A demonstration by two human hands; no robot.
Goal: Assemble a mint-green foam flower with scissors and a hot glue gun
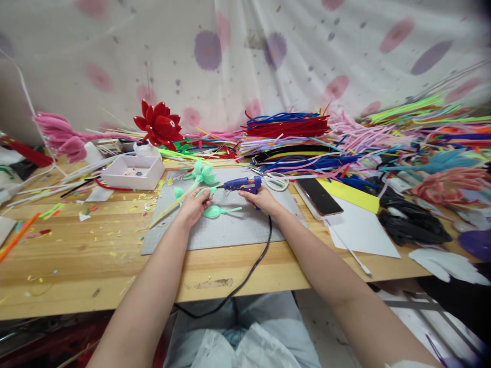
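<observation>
Forearms (151,286) cross the table edge (95,305), hands (196,205) and glue gun (242,184) within mat edges (230,242).

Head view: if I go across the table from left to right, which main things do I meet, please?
Pink flower → white box → left hand → blue glue gun → dark phone → black plastic bag.

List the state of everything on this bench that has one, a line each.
Glue gun: gripped in the right hand, nozzle toward the left hand
Green piece: pinched in the left hand
Cord: plugged end out of view, drooping over the table edge
Red flower: petals spread
White box: open-topped
Phone: face up, screen dark
Black bag: crumpled
</observation>
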